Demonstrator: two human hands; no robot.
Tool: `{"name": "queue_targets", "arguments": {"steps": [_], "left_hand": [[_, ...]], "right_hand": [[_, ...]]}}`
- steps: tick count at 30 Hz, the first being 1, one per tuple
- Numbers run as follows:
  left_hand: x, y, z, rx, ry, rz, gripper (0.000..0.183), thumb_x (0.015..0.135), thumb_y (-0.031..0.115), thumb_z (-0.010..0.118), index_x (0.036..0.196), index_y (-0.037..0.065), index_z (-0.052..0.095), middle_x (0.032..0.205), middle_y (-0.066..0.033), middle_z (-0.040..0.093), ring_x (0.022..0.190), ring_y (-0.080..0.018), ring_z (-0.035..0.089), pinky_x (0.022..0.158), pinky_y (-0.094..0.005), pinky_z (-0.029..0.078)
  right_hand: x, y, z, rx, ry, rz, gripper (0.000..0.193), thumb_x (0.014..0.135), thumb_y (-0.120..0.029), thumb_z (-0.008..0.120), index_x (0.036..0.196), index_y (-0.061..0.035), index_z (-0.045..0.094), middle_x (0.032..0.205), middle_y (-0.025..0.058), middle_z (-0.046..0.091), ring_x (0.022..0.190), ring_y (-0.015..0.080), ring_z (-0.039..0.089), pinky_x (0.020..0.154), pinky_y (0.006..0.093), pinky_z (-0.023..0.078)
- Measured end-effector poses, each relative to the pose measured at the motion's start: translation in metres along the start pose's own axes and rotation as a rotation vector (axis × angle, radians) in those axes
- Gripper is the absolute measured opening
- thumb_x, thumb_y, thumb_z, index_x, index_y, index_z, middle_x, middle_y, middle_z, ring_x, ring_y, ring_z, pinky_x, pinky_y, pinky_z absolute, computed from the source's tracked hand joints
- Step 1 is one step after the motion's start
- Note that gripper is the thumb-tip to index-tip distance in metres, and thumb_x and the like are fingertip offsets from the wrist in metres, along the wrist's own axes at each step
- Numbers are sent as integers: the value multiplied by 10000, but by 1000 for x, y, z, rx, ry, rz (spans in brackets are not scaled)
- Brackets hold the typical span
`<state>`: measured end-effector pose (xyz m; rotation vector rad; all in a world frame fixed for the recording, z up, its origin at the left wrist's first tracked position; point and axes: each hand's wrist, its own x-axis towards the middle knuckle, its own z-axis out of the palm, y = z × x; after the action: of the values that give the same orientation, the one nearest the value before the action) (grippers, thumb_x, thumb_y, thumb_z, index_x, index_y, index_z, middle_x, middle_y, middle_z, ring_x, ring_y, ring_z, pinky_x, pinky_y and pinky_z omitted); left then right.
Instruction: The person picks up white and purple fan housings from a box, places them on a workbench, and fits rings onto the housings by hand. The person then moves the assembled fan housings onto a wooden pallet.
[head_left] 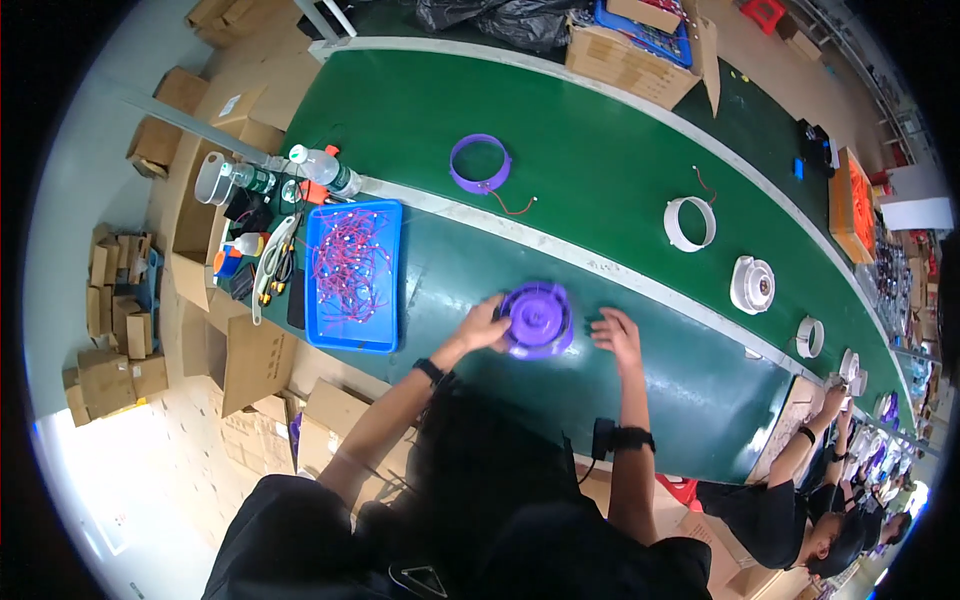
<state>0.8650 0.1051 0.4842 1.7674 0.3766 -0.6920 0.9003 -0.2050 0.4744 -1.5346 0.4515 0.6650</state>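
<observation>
A round purple plastic housing (538, 320) with a ringed centre is gripped at its left edge by my left hand (485, 326); its outline is slightly smeared by motion. To the right of it, my right hand (616, 334) hovers apart from the housing, fingers spread and nothing in them. Both hands are over the near green work surface (450, 270). Left of my left hand lies a blue tray (398, 300) holding a tangle of thin red wires (348, 262) with small white connectors. Farther off, a purple ring (480, 187) with a short red wire lies on the green belt.
Along the belt (590, 150) stand a white ring (690, 224), a white round housing (752, 285) and other white parts. Water bottles (325, 172), cables and small tools crowd the left end. Cardboard boxes (255, 360) lie beyond the tray. Co-workers (800, 480) work at the right.
</observation>
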Motion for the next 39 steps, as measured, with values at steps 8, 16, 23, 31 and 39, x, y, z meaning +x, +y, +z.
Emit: {"name": "queue_targets", "arguments": {"steps": [8,16,23,31,39], "left_hand": [[161,94,15,-227,465,379,565,875,141,608,1361,-18,368,990,-215,653,768,-300,711,611,-419,634],[89,52,13,-291,-36,153,214,927,127,544,1102,29,619,843,-90,690,721,-171,684,593,-314,585],[-130,-89,-16,-316,267,-41,235,917,169,548,1083,40,654,792,-80,690,696,-151,666,601,-311,564],[-365,-339,43,-631,1087,-759,200,895,194,626,889,3,683,654,-78,635,545,-157,608,511,-305,517],[-381,-450,60,-752,806,-741,217,862,196,586,858,18,709,729,-101,695,626,-191,667,557,-338,540]], "right_hand": [[-110,124,-73,110,215,217,326,993,-250,498,1219,-27,574,935,140,686,682,174,663,596,281,553],[-119,103,-82,100,74,100,317,985,-251,507,1199,-29,579,954,112,688,737,167,657,629,277,547],[-14,41,-16,-246,-353,53,307,965,-269,539,1132,-21,607,939,101,680,742,149,644,653,273,533],[-7,-31,119,-861,-733,-221,204,983,-183,483,1049,-55,628,862,49,668,679,104,613,571,242,491],[-70,-5,291,-1128,-1055,-109,235,990,-188,481,1146,-59,599,913,91,687,725,149,659,627,277,534]]}}
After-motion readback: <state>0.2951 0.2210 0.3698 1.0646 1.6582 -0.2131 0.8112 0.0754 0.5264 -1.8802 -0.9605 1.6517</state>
